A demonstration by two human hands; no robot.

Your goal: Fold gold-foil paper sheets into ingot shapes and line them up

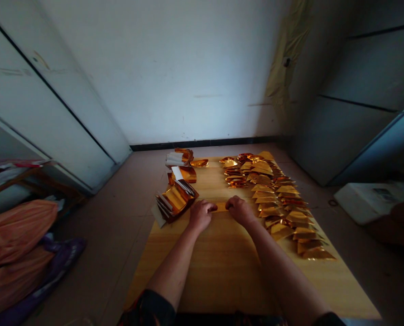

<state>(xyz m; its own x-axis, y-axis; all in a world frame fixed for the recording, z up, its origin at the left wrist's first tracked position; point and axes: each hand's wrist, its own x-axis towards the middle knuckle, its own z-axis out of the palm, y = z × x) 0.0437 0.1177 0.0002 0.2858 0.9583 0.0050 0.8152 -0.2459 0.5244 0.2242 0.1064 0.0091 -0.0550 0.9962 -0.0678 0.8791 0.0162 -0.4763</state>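
My left hand (pixel 201 214) and my right hand (pixel 240 209) are low over the wooden table. Between them lies a narrow folded strip of gold foil paper (pixel 221 207), and the fingers of each hand are closed on one of its ends. The fingertips are partly hidden by the hands. Just left of my left hand stands a bundle of gold foil sheets (pixel 176 199) with pale backs. To the right of my right hand, rows of folded gold foil pieces (pixel 265 197) overlap one another.
More foil sheets (pixel 185 174) and a curled stack (pixel 181 157) sit at the table's far left, with a single folded piece (pixel 199 163) beside them. Past the wooden table (pixel 215 271) is a white wall (pixel 195 81). A white box (pixel 375 199) stands right, orange cloth (pixel 18 231) left.
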